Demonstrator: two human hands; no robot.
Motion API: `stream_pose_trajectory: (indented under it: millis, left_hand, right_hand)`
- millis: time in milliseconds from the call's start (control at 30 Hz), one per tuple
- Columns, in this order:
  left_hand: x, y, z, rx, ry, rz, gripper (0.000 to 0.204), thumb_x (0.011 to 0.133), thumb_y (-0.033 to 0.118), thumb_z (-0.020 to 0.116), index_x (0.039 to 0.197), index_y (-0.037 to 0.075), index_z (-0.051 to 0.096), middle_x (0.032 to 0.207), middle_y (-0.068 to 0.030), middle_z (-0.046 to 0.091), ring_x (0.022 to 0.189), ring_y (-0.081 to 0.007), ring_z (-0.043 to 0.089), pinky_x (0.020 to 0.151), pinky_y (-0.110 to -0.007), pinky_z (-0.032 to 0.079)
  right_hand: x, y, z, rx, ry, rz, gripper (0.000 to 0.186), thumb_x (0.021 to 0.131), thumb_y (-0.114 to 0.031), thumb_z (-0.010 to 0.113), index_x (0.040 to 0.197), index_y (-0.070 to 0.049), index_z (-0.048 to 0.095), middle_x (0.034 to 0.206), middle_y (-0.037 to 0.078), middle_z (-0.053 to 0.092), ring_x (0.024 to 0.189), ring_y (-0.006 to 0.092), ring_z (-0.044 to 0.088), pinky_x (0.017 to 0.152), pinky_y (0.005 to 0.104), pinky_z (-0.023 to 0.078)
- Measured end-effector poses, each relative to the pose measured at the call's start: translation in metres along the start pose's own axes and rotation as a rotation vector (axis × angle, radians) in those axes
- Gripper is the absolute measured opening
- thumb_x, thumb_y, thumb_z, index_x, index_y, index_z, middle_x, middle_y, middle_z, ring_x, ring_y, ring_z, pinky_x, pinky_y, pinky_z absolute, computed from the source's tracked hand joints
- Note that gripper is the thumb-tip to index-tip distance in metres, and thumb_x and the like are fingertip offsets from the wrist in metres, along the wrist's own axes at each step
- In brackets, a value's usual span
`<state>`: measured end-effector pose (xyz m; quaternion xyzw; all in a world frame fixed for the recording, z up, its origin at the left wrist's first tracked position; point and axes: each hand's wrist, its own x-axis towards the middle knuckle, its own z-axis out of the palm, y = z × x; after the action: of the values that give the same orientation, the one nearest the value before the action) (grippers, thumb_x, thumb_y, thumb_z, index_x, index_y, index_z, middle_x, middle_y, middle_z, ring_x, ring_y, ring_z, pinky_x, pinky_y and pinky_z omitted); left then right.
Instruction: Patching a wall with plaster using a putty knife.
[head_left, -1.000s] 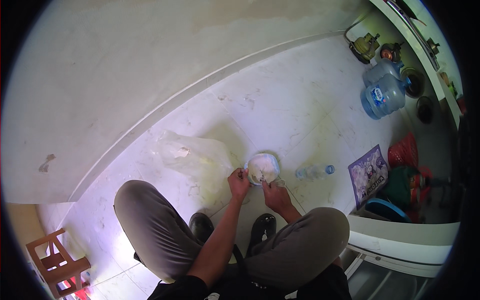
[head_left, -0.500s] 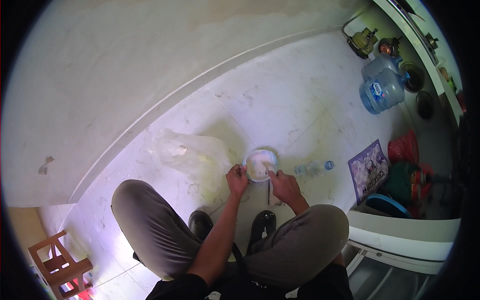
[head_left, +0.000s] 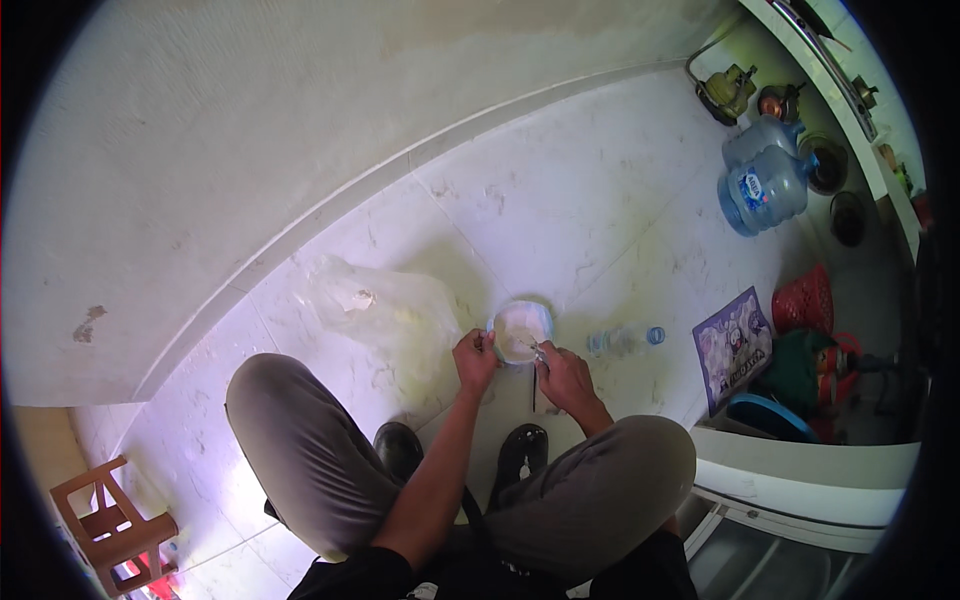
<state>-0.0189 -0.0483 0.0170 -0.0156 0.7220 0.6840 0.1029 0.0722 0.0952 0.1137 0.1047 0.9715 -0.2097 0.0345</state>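
Observation:
A small round white bowl (head_left: 520, 306) with a pale, creamy mix in it is in front of my knees, over the tiled floor. My left hand (head_left: 474, 362) is closed on its left rim, with the thumb at the edge. A thin metal tool (head_left: 531, 343) reaches into the mix; its handle is in my closed right hand (head_left: 566, 380). The tool's working end is partly sunk, so its exact kind does not show. Left of the bowl lies a crumpled clear plastic bag (head_left: 385, 305). A clear plastic bottle (head_left: 622, 341) lies on its side to the right.
Two big blue water jugs (head_left: 768, 190) lie at the far right, near a gas regulator (head_left: 727, 92). A purple printed sheet (head_left: 733, 350) and red basket (head_left: 804, 300) are nearer. At the lower left stands a brown stool (head_left: 115, 525); a wall (head_left: 250, 150) runs along the far side.
My right hand has shifted slightly, and more of the metal tool shows over the mix. The left hand keeps its hold on the bowl.

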Motion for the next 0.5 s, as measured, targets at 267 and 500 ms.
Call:
stream_pose_trajectory:
  millis: [267,500]
  left_hand:
    - [-0.001,-0.008,-0.003,-0.021,0.031,-0.006,0.018,0.095,0.009,0.065,0.084,-0.005,0.063,0.064,-0.0109,0.064,0.047,-0.0152,0.062,0.042,-0.032,0.049]
    - [0.004,-0.025,-0.007,0.096,0.019,0.117,0.015,0.095,0.009,0.065,0.085,-0.003,0.065,0.063,-0.011,0.065,0.046,-0.0159,0.061,0.043,-0.032,0.048]
  right_hand:
    - [0.017,-0.011,-0.024,-0.067,0.012,-0.006,0.023,0.089,-0.02,0.063,0.103,-0.003,0.063,0.08,0.023,0.067,0.076,0.0438,0.066,0.069,0.053,0.052]
    - [0.039,-0.018,-0.027,-0.272,-0.218,0.011,0.031,0.084,-0.026,0.066,0.088,0.005,0.067,0.079,0.025,0.068,0.076,0.0428,0.068,0.073,0.0524,0.055]
